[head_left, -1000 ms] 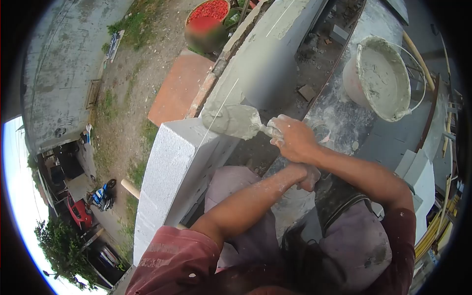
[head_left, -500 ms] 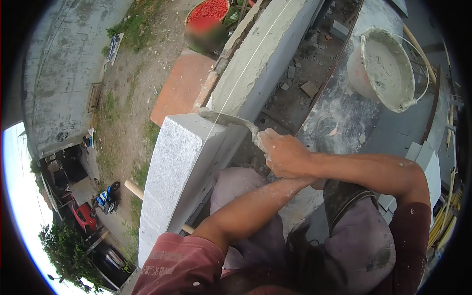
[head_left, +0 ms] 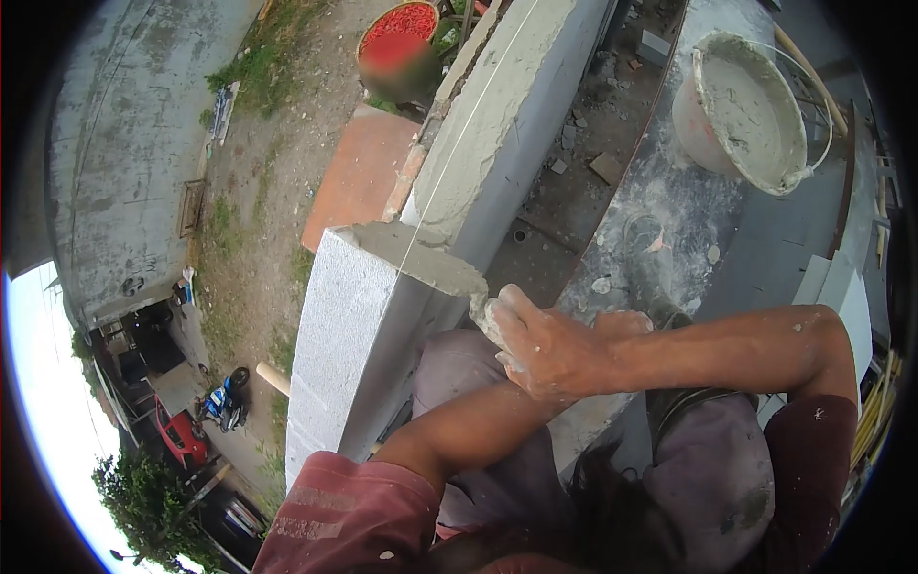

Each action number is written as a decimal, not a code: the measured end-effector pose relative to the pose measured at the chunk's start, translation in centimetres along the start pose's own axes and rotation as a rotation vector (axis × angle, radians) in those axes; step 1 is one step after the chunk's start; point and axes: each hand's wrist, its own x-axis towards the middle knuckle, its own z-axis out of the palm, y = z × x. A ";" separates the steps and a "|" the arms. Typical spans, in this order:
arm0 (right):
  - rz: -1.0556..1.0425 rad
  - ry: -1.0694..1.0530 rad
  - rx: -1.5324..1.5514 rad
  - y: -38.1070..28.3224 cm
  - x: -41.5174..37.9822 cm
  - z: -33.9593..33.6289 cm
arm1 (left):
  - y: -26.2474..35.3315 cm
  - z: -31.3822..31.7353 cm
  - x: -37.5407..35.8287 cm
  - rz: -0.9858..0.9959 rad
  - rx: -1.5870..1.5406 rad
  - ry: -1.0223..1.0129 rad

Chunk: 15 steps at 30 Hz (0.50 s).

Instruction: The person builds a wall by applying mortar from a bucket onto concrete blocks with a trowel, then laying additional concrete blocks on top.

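My right hand (head_left: 545,349) is closed around the handle of a mortar-smeared trowel (head_left: 421,260). The trowel's broad blade lies across the near end of a white lightweight block (head_left: 339,330), under a taut white string. Beyond the blade, a bed of grey mortar (head_left: 488,115) covers the wall top. My forearms cross, the left passing beneath the right. Of my left hand (head_left: 623,323), only a part shows past my right wrist; its fingers are mostly hidden.
A bucket of wet mortar (head_left: 746,110) stands on a splattered board (head_left: 636,230) to the right. Left of the wall, the ground lies far below, with a blue motorcycle (head_left: 225,400) and a red car (head_left: 180,432). A basket of red chillies (head_left: 397,24) sits at the top.
The trowel blade has turned from nearly edge-on to showing its broad face over the block's end. My right hand has moved slightly down, and more of my left hand shows on the right.
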 end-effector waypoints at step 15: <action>0.225 -0.285 0.076 -4.3 -1.4 -2.3 | 0.8 3.4 -0.8 -0.272 0.121 -0.405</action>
